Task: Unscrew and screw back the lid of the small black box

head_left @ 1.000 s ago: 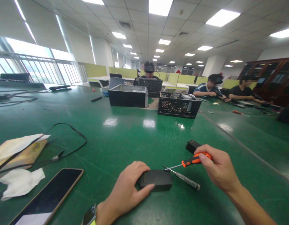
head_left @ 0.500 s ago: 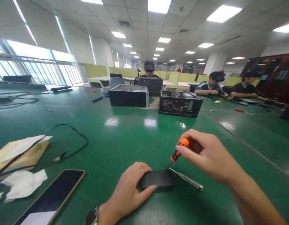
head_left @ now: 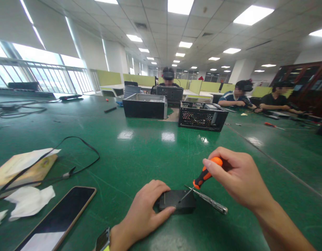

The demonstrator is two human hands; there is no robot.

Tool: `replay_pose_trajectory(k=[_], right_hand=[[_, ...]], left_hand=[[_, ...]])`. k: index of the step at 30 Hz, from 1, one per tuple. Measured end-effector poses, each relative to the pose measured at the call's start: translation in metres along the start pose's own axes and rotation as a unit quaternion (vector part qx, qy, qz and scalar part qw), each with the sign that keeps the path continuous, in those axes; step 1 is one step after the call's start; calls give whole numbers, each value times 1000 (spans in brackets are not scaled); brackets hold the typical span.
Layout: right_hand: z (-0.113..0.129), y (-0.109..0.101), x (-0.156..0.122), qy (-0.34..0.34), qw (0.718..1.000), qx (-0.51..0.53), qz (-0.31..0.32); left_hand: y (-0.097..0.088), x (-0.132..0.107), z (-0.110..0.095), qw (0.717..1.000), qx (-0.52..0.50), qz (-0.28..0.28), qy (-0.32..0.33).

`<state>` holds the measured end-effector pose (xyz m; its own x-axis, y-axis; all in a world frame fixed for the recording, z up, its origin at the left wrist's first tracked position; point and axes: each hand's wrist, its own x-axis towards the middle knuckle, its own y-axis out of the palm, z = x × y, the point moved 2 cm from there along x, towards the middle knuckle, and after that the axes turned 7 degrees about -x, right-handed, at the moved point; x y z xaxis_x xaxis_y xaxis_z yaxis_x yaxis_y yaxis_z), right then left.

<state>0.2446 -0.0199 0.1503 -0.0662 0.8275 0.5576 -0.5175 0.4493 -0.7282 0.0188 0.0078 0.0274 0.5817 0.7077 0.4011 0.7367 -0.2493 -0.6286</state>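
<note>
A small flat black box [head_left: 178,201] lies on the green table [head_left: 140,153] close in front of me. My left hand [head_left: 142,212] is clamped round its left end, thumb along the near edge. My right hand [head_left: 236,176] pinches an orange-and-black screwdriver [head_left: 202,176] by the handle, and the thin shaft slants down-left with its tip on the box's top. A second, clear-handled screwdriver [head_left: 209,201] lies on the table just right of the box.
A phone [head_left: 60,218] lies face up at the near left, with crumpled tissue [head_left: 29,201], a brown notebook [head_left: 22,169] and a black cable [head_left: 79,153]. Two open computer cases [head_left: 145,108] [head_left: 201,118] stand further back. Three people sit at the far side.
My right hand raised the orange screwdriver from nearly flat to a steep slant and set its tip further onto the box's top. My left hand stayed on the box.
</note>
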Motion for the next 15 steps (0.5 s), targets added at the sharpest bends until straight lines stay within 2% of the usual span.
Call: replay_pose_trajectory(k=[8, 15], right_hand=[[6, 14, 0, -7, 999, 8, 40], [5, 13, 1, -3, 999, 0, 43]], left_hand=[[0, 0, 1, 1000, 2, 10, -7], [-1, -1, 0, 1000, 2, 12, -6]])
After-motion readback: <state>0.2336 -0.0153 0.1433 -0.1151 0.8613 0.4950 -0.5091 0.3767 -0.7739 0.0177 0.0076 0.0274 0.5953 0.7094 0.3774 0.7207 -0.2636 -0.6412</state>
